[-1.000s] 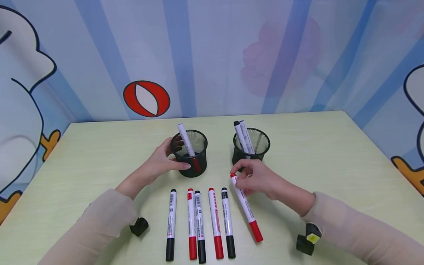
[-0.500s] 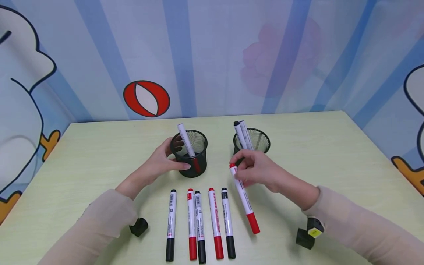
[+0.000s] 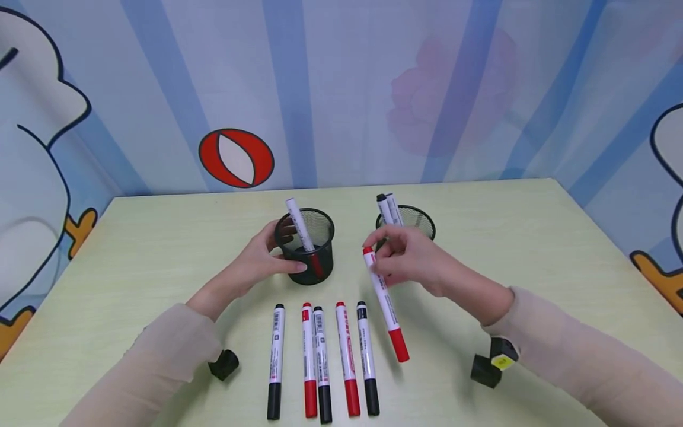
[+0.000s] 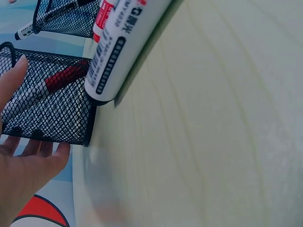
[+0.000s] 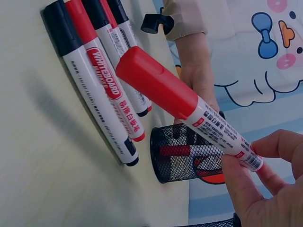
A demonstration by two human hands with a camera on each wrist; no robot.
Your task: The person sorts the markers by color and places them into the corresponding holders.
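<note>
My left hand point(image 3: 258, 258) holds the left black mesh pen cup point(image 3: 326, 256), its thumb in front and fingers round the far side. Inside that cup leans one whiteboard marker point(image 3: 300, 225), its red cap point(image 4: 66, 76) down. By its tail end, my right hand point(image 3: 413, 261) pinches a red whiteboard marker point(image 3: 385, 301) between thumb and fingertips. This marker hangs tilted above the table, red cap lowest, in front of the right mesh pen cup point(image 3: 421, 218). My right hand partly hides that cup, where two markers point(image 3: 388, 209) stand.
Several red and black whiteboard markers lie side by side near the front, including a black one point(image 3: 275, 362) at the left end and another black one point(image 3: 367, 359) at the right end. A patterned curtain point(image 3: 341, 95) hangs behind the table point(image 3: 160, 237).
My right hand has lifted the red marker off the table and moved it back and slightly left. My left hand and its pen cup stay in place.
</note>
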